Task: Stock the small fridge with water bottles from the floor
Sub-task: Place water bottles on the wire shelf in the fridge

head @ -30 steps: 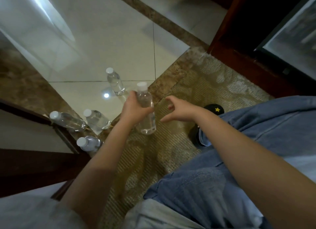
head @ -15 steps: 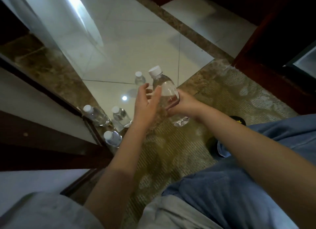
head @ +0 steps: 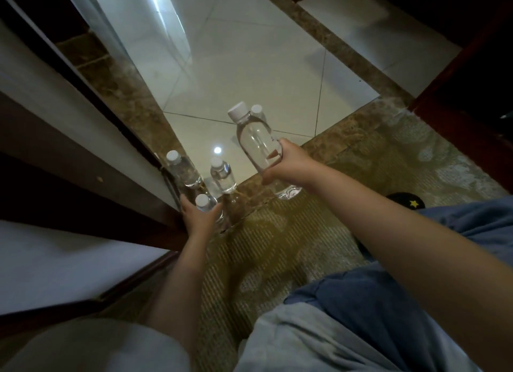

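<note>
Five clear water bottles with white caps are in view, seen from above by a person crouching on the floor. The right hand (head: 288, 164) is clamped around the held bottle (head: 256, 142), raised off the floor near the centre of the view; its long axis is tilted, cap toward 11 o'clock and base toward 5 o'clock. Behind its cap, a far bottle (head: 257, 111) stands on the pale tiled floor (head: 249, 66), mostly hidden. To the lower left, three bottles stand upright in a tight cluster: a corner bottle (head: 181, 168) against the dark wooden frame (head: 83, 177) at 9 o'clock, a middle bottle (head: 223, 174) just beside it, and a near bottle (head: 206, 206). The left hand (head: 198, 217) has its fingers curled around the near bottle, which stands on the floor. The cluster sits at the brown marble border where tile meets the patterned carpet (head: 277, 246). Open tile stretches toward 12 o'clock. The frame hems in the left side, and dark wood furniture (head: 458, 107) closes the 2 o'clock corner. Blue denim knees (head: 388, 302) fill the lower right.
</note>
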`<state>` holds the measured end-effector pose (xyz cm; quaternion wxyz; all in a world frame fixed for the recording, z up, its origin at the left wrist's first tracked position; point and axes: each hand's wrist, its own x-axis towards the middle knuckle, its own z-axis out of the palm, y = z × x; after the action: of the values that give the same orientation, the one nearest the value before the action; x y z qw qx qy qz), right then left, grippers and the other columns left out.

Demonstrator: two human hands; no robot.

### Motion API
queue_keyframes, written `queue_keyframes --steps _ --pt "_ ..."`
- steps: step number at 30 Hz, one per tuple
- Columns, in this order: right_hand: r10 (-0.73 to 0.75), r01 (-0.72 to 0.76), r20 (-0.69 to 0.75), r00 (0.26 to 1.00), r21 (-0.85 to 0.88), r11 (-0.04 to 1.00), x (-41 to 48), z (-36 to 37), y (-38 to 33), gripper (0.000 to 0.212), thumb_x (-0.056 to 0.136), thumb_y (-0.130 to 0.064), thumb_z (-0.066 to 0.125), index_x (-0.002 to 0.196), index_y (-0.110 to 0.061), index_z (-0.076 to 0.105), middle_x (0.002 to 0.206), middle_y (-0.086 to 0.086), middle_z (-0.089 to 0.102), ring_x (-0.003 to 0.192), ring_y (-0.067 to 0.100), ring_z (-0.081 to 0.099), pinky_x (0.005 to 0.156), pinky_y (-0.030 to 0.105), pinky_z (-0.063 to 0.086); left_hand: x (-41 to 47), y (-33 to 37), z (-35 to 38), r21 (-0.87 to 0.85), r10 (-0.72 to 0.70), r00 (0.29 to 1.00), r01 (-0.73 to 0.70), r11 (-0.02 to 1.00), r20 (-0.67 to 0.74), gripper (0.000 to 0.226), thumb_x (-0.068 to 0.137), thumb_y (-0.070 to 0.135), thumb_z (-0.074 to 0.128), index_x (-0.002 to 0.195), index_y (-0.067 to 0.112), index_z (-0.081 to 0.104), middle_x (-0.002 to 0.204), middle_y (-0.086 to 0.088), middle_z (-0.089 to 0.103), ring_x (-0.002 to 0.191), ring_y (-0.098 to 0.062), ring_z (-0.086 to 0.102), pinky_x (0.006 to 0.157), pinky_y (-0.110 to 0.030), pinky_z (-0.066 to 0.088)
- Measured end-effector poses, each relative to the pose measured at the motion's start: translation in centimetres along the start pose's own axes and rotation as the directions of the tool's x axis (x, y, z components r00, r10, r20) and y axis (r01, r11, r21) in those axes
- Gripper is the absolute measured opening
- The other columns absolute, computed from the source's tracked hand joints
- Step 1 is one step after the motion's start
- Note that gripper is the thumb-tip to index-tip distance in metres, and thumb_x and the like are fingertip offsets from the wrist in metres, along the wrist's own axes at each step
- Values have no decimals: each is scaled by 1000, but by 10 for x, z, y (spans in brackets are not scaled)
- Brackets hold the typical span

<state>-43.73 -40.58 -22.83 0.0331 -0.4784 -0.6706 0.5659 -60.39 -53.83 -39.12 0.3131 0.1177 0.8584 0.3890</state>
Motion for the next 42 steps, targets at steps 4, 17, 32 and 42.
queue_keyframes --steps 4,17,32,42 --pt "17 -16 -19 1000 61 998 -3 1 7 68 65 -3 79 123 -15 46 111 6 59 100 26 60 85 41 55 4 -14 12 -93 -106 994 109 990 38 73 74 8 78 136 9 39 132 -13 53 122 -31 49 91 -30 38" --pt "-16 34 -153 988 118 992 -11 -34 9 63 64 -1 79 115 -17 47 111 7 61 103 26 61 87 44 55 -15 16 35 9 -17 997 18 1000 -69 58 66 30 80 112 16 49 117 -10 59 106 -29 59 93 -43 49" --pt "-90 252 -530 843 241 937 -86 -187 7 66 71 7 70 126 -17 42 101 12 68 93 23 67 72 32 58 -123 248 135 -245 564 789 -512 823 243 53 73 31 78 115 17 47 101 6 55 90 -11 55 67 -10 42" --pt "46 362 -794 606 327 873 -164 -316 55 53 68 14 66 113 -10 50 88 2 65 79 18 62 64 31 53 -230 373 225 -369 756 584 -661 654 294 45 68 33 79 99 22 47 80 17 52 74 -2 54 73 -24 44"
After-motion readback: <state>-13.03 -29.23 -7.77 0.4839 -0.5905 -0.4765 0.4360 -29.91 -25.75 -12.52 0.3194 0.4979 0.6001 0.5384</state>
